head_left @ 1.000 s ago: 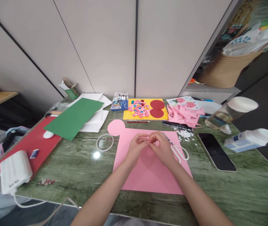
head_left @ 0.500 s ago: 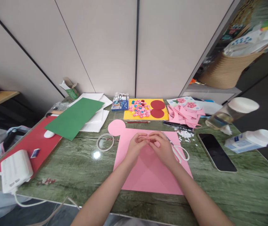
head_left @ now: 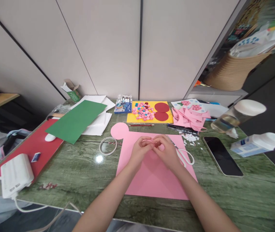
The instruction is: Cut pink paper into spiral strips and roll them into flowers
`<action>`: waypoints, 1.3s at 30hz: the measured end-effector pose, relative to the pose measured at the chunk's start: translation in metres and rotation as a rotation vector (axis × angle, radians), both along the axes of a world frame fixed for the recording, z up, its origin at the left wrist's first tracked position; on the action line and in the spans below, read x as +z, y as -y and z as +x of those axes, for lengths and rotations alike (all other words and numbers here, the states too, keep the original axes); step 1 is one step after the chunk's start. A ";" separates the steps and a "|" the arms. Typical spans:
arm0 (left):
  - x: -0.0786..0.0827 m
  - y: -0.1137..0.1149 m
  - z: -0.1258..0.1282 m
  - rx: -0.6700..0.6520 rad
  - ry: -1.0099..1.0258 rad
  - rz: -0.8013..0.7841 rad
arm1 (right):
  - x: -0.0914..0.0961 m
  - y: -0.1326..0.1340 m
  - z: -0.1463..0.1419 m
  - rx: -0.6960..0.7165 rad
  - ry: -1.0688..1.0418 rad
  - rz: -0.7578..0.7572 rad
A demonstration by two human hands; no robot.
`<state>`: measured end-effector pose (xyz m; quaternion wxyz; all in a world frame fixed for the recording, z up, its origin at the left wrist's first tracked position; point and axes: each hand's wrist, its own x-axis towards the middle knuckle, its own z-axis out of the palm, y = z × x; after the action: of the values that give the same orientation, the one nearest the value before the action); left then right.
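Observation:
My left hand (head_left: 141, 149) and my right hand (head_left: 165, 149) meet fingertip to fingertip above a pink sheet of paper (head_left: 156, 183). Both are closed in a pinch; a small pink or reddish bit seems to be between the fingertips, too hidden to name. Beside my right hand lies a pair of white-handled scissors (head_left: 189, 157), its blades partly covered by the hand. A pink paper circle (head_left: 119, 130) rests at the sheet's upper left corner, with a roll of tape (head_left: 100, 149) just below it.
Behind the sheet, a yellow sheet (head_left: 152, 121) carries several small crumpled paper balls (head_left: 143, 112) and two dark red circles (head_left: 161, 116). Pink scraps (head_left: 189, 117), a phone (head_left: 221, 156) and a bottle (head_left: 255, 143) stand or lie right. Green paper (head_left: 78, 120) and a power bank (head_left: 17, 175) are left.
The fingers of my right hand have shifted slightly at the pinch. Everything else stays in place.

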<state>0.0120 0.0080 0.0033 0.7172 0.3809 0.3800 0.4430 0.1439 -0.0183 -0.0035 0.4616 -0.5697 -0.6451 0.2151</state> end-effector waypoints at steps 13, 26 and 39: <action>0.001 -0.002 -0.004 0.016 -0.033 0.014 | -0.001 0.000 0.001 0.033 0.017 -0.008; -0.001 -0.001 -0.001 0.022 -0.022 0.008 | 0.003 0.001 -0.001 0.014 0.016 -0.010; -0.001 -0.001 -0.002 0.021 -0.022 0.011 | 0.001 0.001 0.001 0.031 0.016 0.011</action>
<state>0.0102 0.0094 0.0028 0.7061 0.3858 0.3895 0.4483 0.1444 -0.0192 -0.0025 0.4560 -0.5590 -0.6586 0.2140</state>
